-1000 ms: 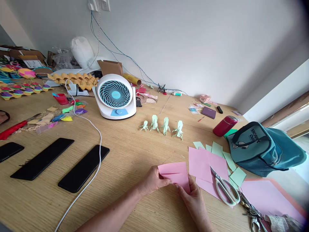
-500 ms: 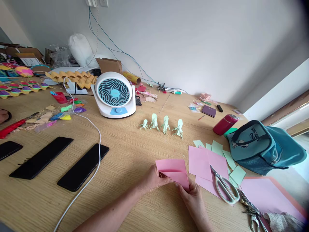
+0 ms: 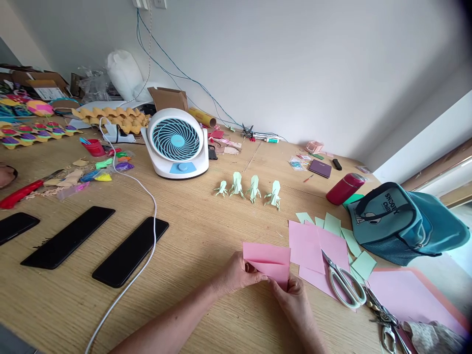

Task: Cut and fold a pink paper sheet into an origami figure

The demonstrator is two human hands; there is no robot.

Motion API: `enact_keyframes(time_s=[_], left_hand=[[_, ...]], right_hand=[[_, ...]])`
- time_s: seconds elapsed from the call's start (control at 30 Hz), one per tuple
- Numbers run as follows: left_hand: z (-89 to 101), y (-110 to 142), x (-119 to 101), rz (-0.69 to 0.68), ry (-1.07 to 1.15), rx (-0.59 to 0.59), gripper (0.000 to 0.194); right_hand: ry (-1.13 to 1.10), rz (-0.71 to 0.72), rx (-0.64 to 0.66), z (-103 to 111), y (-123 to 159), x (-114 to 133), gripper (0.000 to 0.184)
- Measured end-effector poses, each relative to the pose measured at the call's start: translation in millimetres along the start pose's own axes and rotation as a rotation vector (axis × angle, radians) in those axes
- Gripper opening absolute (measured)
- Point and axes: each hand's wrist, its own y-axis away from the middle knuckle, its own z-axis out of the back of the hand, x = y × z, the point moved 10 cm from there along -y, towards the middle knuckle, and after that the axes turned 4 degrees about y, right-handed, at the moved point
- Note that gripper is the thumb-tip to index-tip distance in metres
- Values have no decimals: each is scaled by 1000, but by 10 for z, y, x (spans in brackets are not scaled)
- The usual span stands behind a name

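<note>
Between my two hands is a creased sheet of pink paper, raised off the table and bent along a fold across its middle. My left hand pinches its left side, thumb along the lower edge. At the lower right corner, my right hand grips the sheet between thumb and fingers; some fingertips are hidden behind it. Flat pink sheets lie right of my hands, with white-handled scissors on them. Beyond my hands stand several pale green folded paper figures in a row.
A white fan stands at the back left. Black flat trays and a white cable lie to the left. On the right are green paper pieces, a red bottle, a teal bag and metal tools.
The pink paper has turned slightly and its upper flap stands a little straighter. Both hands keep their hold on it. The camera view has shifted slightly.
</note>
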Motion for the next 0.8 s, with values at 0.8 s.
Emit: enact_keyframes(time_s=[0.8], left_hand=[[151,-57,88,55,143,-77,35]], right_hand=[[25,-5,-16,103,-29,-45,42]])
